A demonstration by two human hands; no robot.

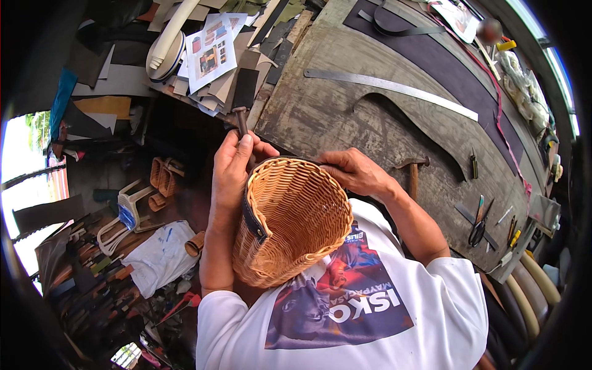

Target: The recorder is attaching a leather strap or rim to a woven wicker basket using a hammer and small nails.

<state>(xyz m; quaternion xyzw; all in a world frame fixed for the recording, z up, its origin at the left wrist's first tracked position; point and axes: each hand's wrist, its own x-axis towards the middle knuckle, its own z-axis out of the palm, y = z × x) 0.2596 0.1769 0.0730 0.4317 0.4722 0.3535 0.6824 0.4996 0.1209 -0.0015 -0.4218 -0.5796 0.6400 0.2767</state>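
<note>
Left hand: your left hand (234,163) is closed, with the thumb pressing a dark rod (242,121) against the fingers; the rod's broad, flat end points away from you, beyond the basket's rim
Right hand: your right hand (357,172) has its fingers gathered at the far rim, right of the middle; the fingertips are blurred, so I cannot tell whether they pinch the dark band or only rest on it
Basket: the wicker basket (296,228) lies tilted between your forearms, its wide mouth turned up toward you and its lower side close against your shirt
Band: a dark band (251,213) runs along the basket's left edge; one end stops at the near left of the mouth
Shirt: you wear a white shirt (444,296) with a large printed panel
Bench, near your right hand: a hammer (413,179) with a wooden handle lies just beyond your right wrist on the worn workbench (333,111)
Bench, farther out: a curved dark strip (425,132); a metal ruler (394,90) beyond it; scissors (476,231) to the right, near the bench's edge
Left of the bench: printed papers (213,52) on a heap of scraps; lower down, a white plastic chair (125,213) and a white cloth (163,256) — both well apart from your hands
</note>
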